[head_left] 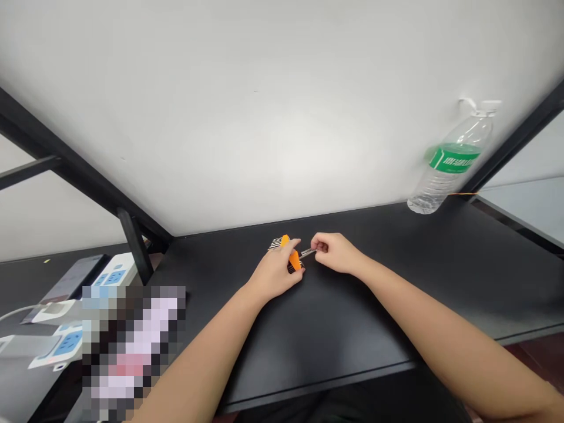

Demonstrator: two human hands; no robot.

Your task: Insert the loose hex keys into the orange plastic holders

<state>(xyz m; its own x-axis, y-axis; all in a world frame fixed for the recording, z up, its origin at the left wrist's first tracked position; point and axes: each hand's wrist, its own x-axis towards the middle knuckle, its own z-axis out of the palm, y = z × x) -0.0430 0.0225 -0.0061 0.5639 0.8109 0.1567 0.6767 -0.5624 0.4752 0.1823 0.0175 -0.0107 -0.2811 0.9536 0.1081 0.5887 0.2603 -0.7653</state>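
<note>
Near the back of the black desk, my left hand [275,272] is wrapped round an orange holder [295,259] with several thin metal rods sticking out on its left side. Part of the holder is hidden behind my fingers. Just to the right, my right hand [337,252] is closed in a pinch on a thin metal rod [307,253]. This rod spans the small gap between my hands, its left end meeting the holder. Its exact kind is too small to tell.
A clear water bottle [458,157] with a green label stands at the back right by the white wall. White power strips [70,343] with plugs, a dark flat device [70,285] and a blurred-out object [145,335] lie left. Black frame bars [132,244] rise at the left edge.
</note>
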